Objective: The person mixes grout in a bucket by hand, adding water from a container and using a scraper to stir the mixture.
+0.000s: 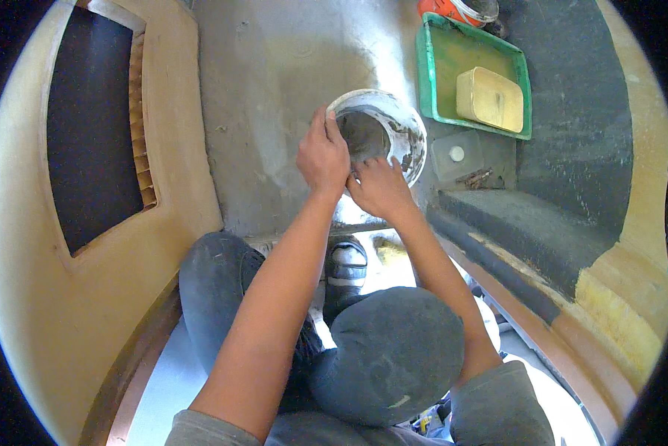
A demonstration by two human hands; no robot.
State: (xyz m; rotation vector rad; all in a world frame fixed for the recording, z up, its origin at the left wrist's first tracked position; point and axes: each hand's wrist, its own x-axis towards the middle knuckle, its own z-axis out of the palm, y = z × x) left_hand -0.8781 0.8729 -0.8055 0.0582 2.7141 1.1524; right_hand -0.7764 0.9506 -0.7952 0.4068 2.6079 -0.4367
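Observation:
A round white bucket [410, 137], its inner wall smeared with dark residue, stands on the floor in front of me. Dark grey stuff [364, 134] lies inside it. My left hand [325, 157] grips the bucket's left rim, thumb toward the inside and the other fingers along the edge. Over the near rim reaches my right hand [382, 186], its fingers curled down into the bucket. Whatever those fingertips hold, if anything, is hidden. The two hands are close together at the near left of the rim.
To the right sits a green tray [427, 70] with murky liquid and a cream rectangular tub [490, 97]. A clear container lid [456, 154] lies nearer. An orange bucket [445, 9] stands behind. A raised ledge [527, 223] runs along the right; a tan panel [174, 97] borders the left.

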